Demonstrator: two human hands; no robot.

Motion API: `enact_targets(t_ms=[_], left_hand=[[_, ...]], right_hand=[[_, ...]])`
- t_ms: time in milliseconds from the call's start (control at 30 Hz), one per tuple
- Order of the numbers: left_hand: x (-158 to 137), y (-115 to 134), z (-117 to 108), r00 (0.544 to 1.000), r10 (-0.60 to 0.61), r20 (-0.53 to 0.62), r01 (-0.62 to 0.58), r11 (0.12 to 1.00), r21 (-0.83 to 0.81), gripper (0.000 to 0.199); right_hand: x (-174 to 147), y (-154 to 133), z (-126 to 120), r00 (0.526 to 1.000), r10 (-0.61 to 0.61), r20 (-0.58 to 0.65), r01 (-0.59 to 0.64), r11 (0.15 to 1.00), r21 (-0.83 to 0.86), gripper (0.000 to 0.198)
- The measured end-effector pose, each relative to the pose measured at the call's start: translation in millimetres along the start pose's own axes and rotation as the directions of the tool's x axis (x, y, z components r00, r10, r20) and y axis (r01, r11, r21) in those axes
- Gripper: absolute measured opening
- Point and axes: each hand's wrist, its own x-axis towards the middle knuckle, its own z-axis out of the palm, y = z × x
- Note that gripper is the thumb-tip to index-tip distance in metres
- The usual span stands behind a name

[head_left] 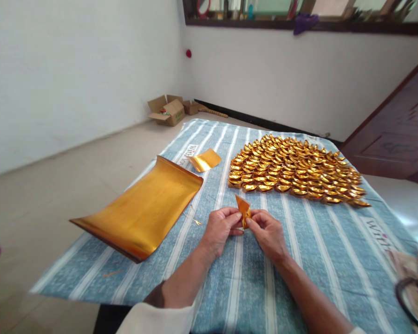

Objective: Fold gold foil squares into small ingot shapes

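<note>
A partly folded piece of gold foil paper (243, 207) is pinched between my two hands above the near middle of the table. My left hand (222, 228) grips its left side, fingers closed. On the other side, the thumb and fingers of my right hand (268, 231) press its lower right edge. A pointed flap stands up above my fingertips. Beyond my hands, to the right, lie many folded gold paper ingots (292, 169) packed in rows. Left of my hands is a large stack of gold foil sheets (142, 204) with curled ends, and behind it a small gold sheet (205, 160).
A blue and white striped cloth (216, 297) covers the table. Foil scraps (197, 222) lie beside the stack. At the right edge are black-handled scissors (409, 297), partly cut off. Open cardboard boxes (170, 111) stand on the floor by the wall. A wooden door (397, 125) is at right.
</note>
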Motion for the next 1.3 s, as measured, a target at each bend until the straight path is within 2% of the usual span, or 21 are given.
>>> enact_targets(t_ms=[467,733,1000,1300], left_hand=[[-0.5,0.9,1.7,1.000,-0.026,-0.017,0.027,0.997,0.072,0.019],[0.7,0.2,1.0,1.000,-0.017,-0.004,0.017,0.998,0.068,0.022],[1.4,-1.5,1.4,1.000,0.013,0.017,-0.014,0.998,0.068,0.020],[-3.2,2.1,4.2,1.000,0.007,0.017,-0.009,0.998,0.061,0.017]], right_hand=[[0.2,4.5,-0.3,0.994,-0.105,0.023,0.106,0.994,-0.030,0.016],[-0.1,4.3,0.0,0.991,-0.129,0.028,0.130,0.990,-0.049,0.019],[-1.6,7.0,1.2,0.999,-0.016,-0.040,0.012,0.993,-0.116,0.021],[-2.3,2.9,0.3,0.997,-0.055,-0.062,0.045,0.988,-0.150,0.019]])
